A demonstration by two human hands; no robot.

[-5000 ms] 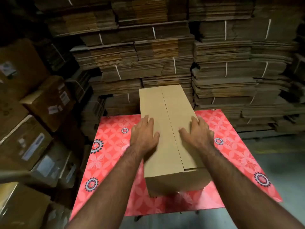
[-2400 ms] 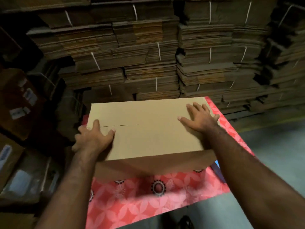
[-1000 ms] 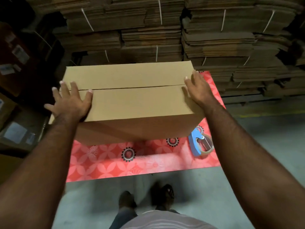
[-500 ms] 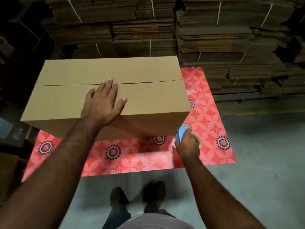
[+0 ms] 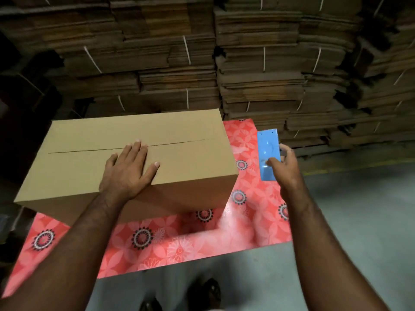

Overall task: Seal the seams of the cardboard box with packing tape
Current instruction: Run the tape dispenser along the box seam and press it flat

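A closed cardboard box (image 5: 184, 135) lies across a table covered with a red flowered cloth (image 5: 179, 245). Its centre seam runs left to right along the top, with no tape visible on it. My left hand (image 5: 128, 169) rests flat on the box's top near the front edge, fingers spread, fingertips at the seam. To the right of the box, my right hand (image 5: 285, 167) holds a blue tape dispenser (image 5: 268, 153) raised above the cloth. Only the dispenser's flat blue side shows; the tape roll is hidden.
Strapped bundles of flattened cardboard (image 5: 258, 70) are stacked high right behind the table. Darker boxes (image 5: 20, 90) stand at the left. Grey concrete floor (image 5: 359, 221) lies to the right and in front, where my shoes (image 5: 202, 290) show below the table's near edge.
The box was turned from lengthwise to crosswise. My right hand left the box, took the blue dispenser off the cloth and lifted it. My left hand moved to the middle of the box top.
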